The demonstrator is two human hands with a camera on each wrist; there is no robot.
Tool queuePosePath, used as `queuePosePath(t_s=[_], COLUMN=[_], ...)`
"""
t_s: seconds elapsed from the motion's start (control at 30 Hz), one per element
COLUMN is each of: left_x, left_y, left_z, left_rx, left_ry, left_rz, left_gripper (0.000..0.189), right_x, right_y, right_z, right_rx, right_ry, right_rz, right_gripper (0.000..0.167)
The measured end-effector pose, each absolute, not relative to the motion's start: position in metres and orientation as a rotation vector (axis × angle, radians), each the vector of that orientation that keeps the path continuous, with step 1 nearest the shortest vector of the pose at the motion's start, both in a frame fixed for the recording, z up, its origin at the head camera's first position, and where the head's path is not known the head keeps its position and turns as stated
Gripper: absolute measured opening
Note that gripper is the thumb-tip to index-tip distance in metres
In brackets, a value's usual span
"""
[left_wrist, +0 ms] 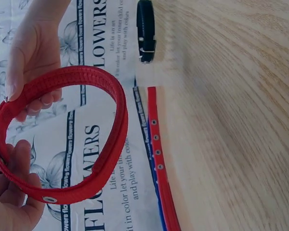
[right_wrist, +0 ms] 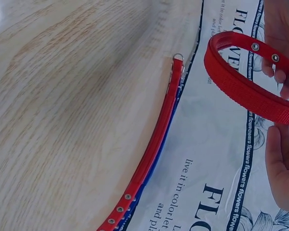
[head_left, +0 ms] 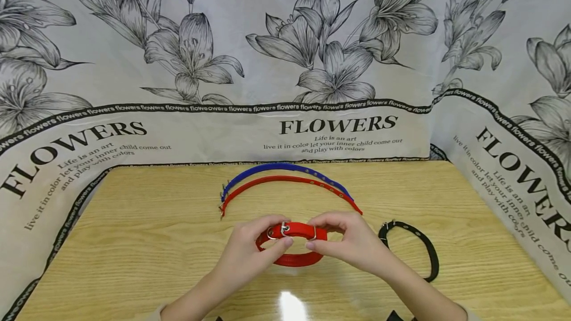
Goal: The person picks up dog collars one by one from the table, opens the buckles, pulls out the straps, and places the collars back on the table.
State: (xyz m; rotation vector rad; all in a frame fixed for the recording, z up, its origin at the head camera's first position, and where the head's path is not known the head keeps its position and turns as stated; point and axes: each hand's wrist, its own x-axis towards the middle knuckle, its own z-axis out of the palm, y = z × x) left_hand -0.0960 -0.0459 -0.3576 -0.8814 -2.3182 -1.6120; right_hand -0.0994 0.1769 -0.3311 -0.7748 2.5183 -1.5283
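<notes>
Between both hands, above the table, a red pet collar point(head_left: 298, 260) is held as a buckled loop. My left hand point(head_left: 250, 246) pinches it beside the silver buckle, thumb in front and fingers behind. On the other side, my right hand point(head_left: 350, 241) pinches the strap near a metal keeper loop. In the left wrist view the collar point(left_wrist: 120, 115) shows its inner face and an eyelet. The right wrist view shows several eyelets on the collar point(right_wrist: 221, 77), with part of the buckle side out of frame.
A second red collar point(head_left: 276, 179) lies unbuckled in an arc behind the hands, beside a blue collar point(head_left: 267, 166). To the right rests a black collar point(head_left: 432, 254) closed in a loop. Flower-printed cloth point(head_left: 214, 135) surrounds the wooden table point(head_left: 134, 241) at the back and sides.
</notes>
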Motion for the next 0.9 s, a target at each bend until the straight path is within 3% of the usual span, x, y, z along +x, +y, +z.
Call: queuePosePath(t_s=[0.17,0.47,0.9], left_x=[-0.097,-0.101,-0.097], left_y=[-0.043,-0.040,-0.046], left_z=[-0.356,-0.348,-0.346], left_rx=[-0.974,-1.103,-1.038], left_ry=[-2.255,-2.162,-2.181], left_rz=[-1.492,-0.766,-1.025], left_gripper=[0.026,0.022,0.015], right_x=[-0.098,-0.096,-0.095], right_y=[0.173,0.165,0.162], right_z=[-0.332,-0.334,-0.332], right_rx=[-0.828,-0.923,-1.015], right_ry=[2.555,2.542,2.502], right_rz=[-1.501,-1.520,-1.551], right_gripper=[0.019,0.018,0.015])
